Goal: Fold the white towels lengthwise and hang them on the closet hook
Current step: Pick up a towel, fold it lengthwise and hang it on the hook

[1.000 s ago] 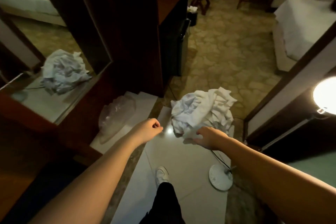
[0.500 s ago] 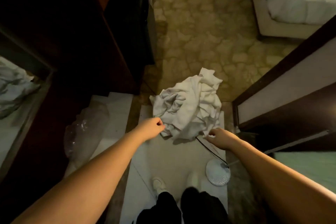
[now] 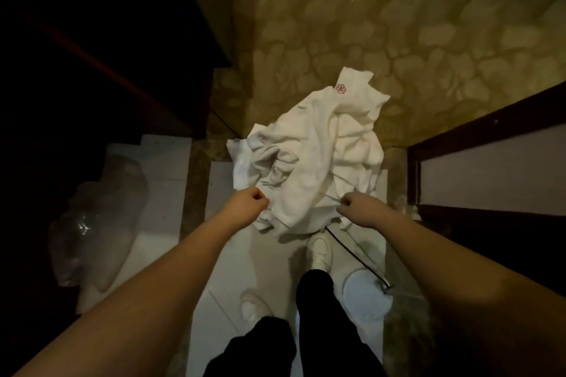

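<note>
Floor (image 3: 382, 24): mottled tan stone pattern across the upper half, dim light. Nearer the body, a pale white slab (image 3: 232, 269) runs underfoot, with a second white slab (image 3: 165, 168) to the left, set apart by a dark strip

Dark wooden furniture (image 3: 92, 40) fills the upper left, mostly lost in shadow. Dark-framed panel (image 3: 490, 168) on the right edge, pale face inside the frame

White towels (image 3: 318, 162): one crumpled heap, lying half on the stone floor, half on the near slab, centre of view. Not folded. A small red emblem (image 3: 340, 88) shows on the far corner that sticks up. How many towels are in the heap, cannot tell

Clear plastic bag (image 3: 98, 223), crumpled, on the left slab, well apart from the heap

Both bare forearms reach forward and down. Legs in black trousers (image 3: 315, 315) below, white shoe (image 3: 320, 252) just beside the near edge of the heap; a second shoe (image 3: 252, 307) blurred at lower left

Round white disc (image 3: 367, 297) on the slab near the right foot, thin black cord (image 3: 355, 257) running from it up under the heap

Left hand (image 3: 246, 203): fingers curled into a fist, pinching the near left edge of the towels

Right hand (image 3: 356, 208): fingers curled, gripping a thin fold at the near right edge of the towels
</note>
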`<state>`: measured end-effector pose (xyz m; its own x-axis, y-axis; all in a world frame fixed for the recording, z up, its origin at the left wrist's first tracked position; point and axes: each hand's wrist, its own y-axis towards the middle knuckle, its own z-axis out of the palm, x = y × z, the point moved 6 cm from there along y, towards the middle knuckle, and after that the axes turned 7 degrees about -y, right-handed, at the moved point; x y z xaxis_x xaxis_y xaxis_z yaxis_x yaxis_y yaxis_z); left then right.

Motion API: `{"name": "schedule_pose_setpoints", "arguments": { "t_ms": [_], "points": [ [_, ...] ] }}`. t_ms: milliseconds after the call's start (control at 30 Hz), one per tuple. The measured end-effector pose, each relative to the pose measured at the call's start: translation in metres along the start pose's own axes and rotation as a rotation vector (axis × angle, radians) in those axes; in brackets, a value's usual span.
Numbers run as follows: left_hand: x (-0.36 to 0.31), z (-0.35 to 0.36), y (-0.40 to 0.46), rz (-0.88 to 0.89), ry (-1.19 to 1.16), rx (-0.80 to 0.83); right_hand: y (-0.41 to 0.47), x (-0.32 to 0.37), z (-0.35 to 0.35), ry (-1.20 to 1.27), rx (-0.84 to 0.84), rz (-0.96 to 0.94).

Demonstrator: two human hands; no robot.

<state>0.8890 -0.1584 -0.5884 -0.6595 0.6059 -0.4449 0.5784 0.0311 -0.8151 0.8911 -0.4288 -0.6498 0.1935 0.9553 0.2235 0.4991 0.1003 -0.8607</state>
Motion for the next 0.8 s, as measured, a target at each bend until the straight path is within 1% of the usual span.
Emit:
{"name": "schedule_pose_setpoints", "arguments": {
  "t_ms": [200,267,400,500,633,733,800],
  "points": [
    [0.018,0.033,0.100,-0.116,-0.192,0.029,0.094,-0.007,0.017,0.003,0.009,0.001],
    [0.031,0.047,0.132,-0.148,-0.243,0.017,0.125,-0.007,0.027,0.075,-0.011,0.010],
    [0.064,0.076,0.191,-0.174,-0.233,-0.030,0.177,-0.009,0.053,0.271,-0.069,0.040],
    [0.083,0.099,0.221,-0.160,-0.243,-0.001,0.203,-0.007,0.072,0.334,-0.108,0.035],
    [0.095,0.125,0.242,-0.132,-0.277,0.062,0.220,-0.006,0.087,0.501,-0.177,0.027],
    [0.096,0.127,0.246,-0.075,-0.173,-0.004,0.223,-0.011,0.091,0.649,-0.145,0.065],
    [0.091,0.122,0.241,-0.018,-0.134,-0.055,0.219,-0.013,0.092,0.696,-0.118,0.094]
  ]
}}
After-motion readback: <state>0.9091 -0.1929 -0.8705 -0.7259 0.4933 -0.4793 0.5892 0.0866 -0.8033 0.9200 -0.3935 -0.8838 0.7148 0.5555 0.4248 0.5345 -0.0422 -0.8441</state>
